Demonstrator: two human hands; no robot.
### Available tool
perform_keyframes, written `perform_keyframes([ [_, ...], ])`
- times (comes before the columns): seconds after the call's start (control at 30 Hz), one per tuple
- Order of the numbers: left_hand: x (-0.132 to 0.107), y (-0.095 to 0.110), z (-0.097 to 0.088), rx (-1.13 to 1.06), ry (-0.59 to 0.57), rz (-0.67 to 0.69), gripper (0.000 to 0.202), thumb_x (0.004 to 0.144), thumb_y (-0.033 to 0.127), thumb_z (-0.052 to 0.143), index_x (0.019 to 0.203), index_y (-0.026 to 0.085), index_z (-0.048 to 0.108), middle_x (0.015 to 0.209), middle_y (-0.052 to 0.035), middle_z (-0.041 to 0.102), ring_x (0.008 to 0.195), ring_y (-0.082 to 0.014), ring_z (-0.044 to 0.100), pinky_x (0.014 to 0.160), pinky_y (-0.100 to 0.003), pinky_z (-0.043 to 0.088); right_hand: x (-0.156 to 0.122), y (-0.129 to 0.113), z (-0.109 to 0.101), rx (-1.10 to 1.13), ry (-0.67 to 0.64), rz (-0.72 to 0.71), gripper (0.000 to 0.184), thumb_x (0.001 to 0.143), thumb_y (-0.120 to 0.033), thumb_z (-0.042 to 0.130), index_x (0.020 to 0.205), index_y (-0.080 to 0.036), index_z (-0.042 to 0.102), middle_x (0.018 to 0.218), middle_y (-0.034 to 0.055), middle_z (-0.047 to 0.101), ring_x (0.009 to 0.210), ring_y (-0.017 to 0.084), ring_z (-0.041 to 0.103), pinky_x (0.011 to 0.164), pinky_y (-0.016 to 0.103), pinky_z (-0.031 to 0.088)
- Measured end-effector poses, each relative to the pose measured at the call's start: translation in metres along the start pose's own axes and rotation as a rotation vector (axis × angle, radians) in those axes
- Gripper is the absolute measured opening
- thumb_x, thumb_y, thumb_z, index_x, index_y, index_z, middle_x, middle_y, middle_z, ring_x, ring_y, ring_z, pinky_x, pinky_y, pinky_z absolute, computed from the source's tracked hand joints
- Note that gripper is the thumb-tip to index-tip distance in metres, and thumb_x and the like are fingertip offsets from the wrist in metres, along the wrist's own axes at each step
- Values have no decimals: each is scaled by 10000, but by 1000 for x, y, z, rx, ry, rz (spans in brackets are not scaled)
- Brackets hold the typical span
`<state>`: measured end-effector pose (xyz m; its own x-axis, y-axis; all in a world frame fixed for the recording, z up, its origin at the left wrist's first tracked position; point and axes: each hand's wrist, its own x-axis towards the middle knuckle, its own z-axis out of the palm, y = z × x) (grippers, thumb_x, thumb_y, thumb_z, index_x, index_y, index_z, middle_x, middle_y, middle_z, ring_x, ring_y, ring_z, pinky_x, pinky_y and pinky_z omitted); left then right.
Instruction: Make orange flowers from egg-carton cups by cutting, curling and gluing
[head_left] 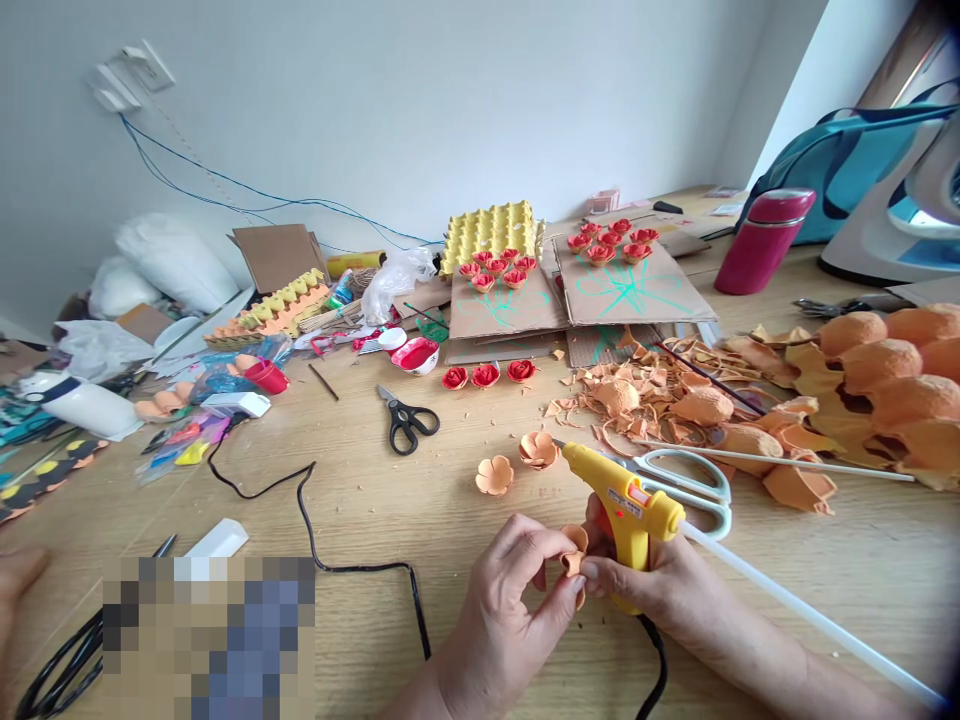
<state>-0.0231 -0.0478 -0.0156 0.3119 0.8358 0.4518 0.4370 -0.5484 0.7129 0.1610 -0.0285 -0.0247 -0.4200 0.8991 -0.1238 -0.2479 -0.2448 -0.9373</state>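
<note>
My left hand (510,600) pinches a small orange egg-carton flower (574,563) between thumb and fingers. My right hand (660,580) is wrapped round the handle of a yellow hot glue gun (626,500), while its thumb touches the flower's edge. A long white glue stick (810,610) sticks out of the gun's back, and the nozzle points up and left. Just beyond the hands, a flat petal cup (494,476) and a deeper petal cup (538,450) lie on the table. Behind the gun rest white-handled scissors (686,485).
Black scissors (409,420) and red paper flowers (485,375) lie mid-table. More red flowers stand on cardboard sheets (637,290). At right are egg-carton scraps (705,405) and a pink flask (765,240). A black cord (352,568) crosses the left. Another person's hand (19,575) shows at the left edge.
</note>
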Motion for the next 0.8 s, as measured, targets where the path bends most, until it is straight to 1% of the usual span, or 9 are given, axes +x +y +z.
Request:
perform_keyframes([
  [0.1,0,1,-2,0,-16,18,223,871,18,633,991,206,630,891,-19,634,776,-137,619,725,-224,530,0,2,-1,-2,-6,4,421,750,-414,867,865,-226,508,725,-51,560,664,131,478,621,266,404],
  [0.33,0,3,-2,29,13,7,205,882,58,652,1023,206,645,929,-44,656,817,-164,642,778,-266,558,0,1,-1,-36,-18,-10,374,785,-402,835,900,-230,523,739,-46,576,677,138,499,629,270,417],
  [0.5,1,3,-2,25,-5,15,184,885,57,639,990,207,643,903,-33,642,796,-153,647,759,-256,558,-1,0,-2,-78,5,-10,376,780,-406,831,882,-236,511,749,-49,558,679,136,487,624,271,406],
  [0.67,0,1,-4,27,-36,18,183,887,69,638,1002,211,642,912,-35,645,838,-168,660,791,-277,559,-3,2,-3,-70,2,11,399,772,-398,839,888,-236,493,759,-49,564,689,140,488,632,274,411],
  [0.8,-1,1,-4,54,-23,27,160,900,85,632,1000,210,639,902,-37,656,810,-168,650,759,-277,555,-2,-1,-2,-82,2,19,412,759,-434,845,871,-233,503,734,-48,556,678,142,482,626,273,415],
])
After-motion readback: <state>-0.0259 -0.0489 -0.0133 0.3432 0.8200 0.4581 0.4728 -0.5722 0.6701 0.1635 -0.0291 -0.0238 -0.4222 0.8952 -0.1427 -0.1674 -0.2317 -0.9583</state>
